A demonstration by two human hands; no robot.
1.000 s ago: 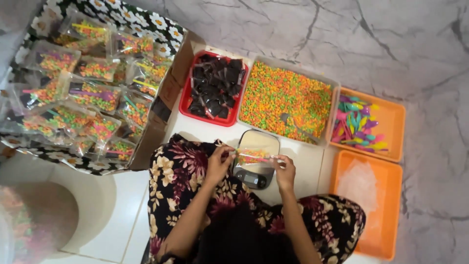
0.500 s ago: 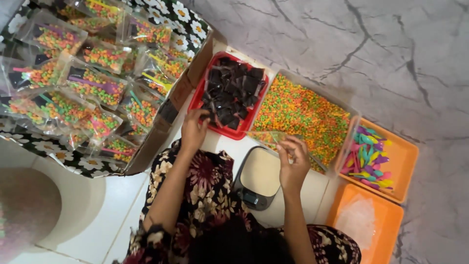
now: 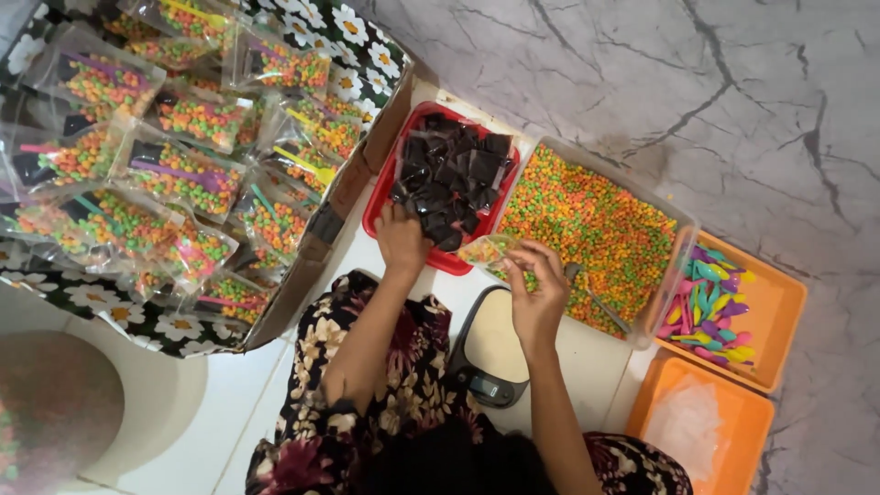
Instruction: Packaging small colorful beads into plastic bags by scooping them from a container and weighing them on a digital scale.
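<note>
From here I read the step as one hand collecting while the other keeps hold. The left hand [image 3: 401, 240] is over the near end of the red tray [image 3: 378, 206], fingers curled down among the dark square packets [image 3: 454, 170]. I cannot tell whether it has one pinched. The right hand [image 3: 536, 293] has thumb and fingertips pressed together on the mouth of a small clear bag [image 3: 484, 249], which is partly filled with coloured pellets. The bag hangs over the gap between the red tray and the clear tub [image 3: 689, 234] of loose orange and green pellets [image 3: 587, 220]. My judgement is that bringing a packet to the bag calls for a firm pinch on a single square and a lift clear of the tray's near rim, with the bag's mouth kept level so nothing spills. Edges crowd in. The tray rim lies under the left wrist and the tub wall just beside the right knuckles. The digital scale [image 3: 495, 353] sits close under the right forearm. A cardboard box [image 3: 312, 275] of filled bags [image 3: 174, 174] walls off the left. On the right, an orange tray [image 3: 779, 321] of coloured plastic spoons [image 3: 706, 302] and a second orange tray [image 3: 733, 463] stand near. Open room is mostly above the scale and the white floor tile [image 3: 229, 403] by the knee.
</note>
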